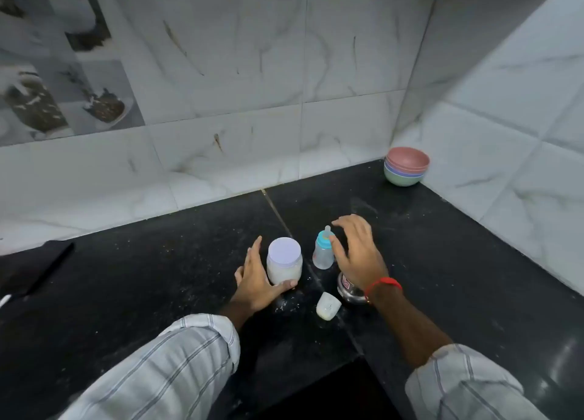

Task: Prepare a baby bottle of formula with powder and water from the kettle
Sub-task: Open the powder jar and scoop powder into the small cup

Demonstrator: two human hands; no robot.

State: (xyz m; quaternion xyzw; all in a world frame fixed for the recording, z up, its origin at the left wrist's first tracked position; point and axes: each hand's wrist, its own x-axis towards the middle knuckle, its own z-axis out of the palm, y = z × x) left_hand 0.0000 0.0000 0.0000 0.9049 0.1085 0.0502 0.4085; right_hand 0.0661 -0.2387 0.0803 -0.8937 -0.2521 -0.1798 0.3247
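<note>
One small clear plastic baby bottle (323,252) with a teal collar and pale teat stands upright on the black speckled surface (164,280), one clear jar of white powder (284,261) with a lavender lid beside it, one translucent cap (328,306) lying tipped near the wrists, one steel vessel (347,288) under the right wrist. The left hand (256,280) cups the jar, thumb curled at its base. The right hand (357,252) hovers spread, holding nothing, just beside the bottle. Three stacked bowls (406,166) sit far beyond the right hand
</note>
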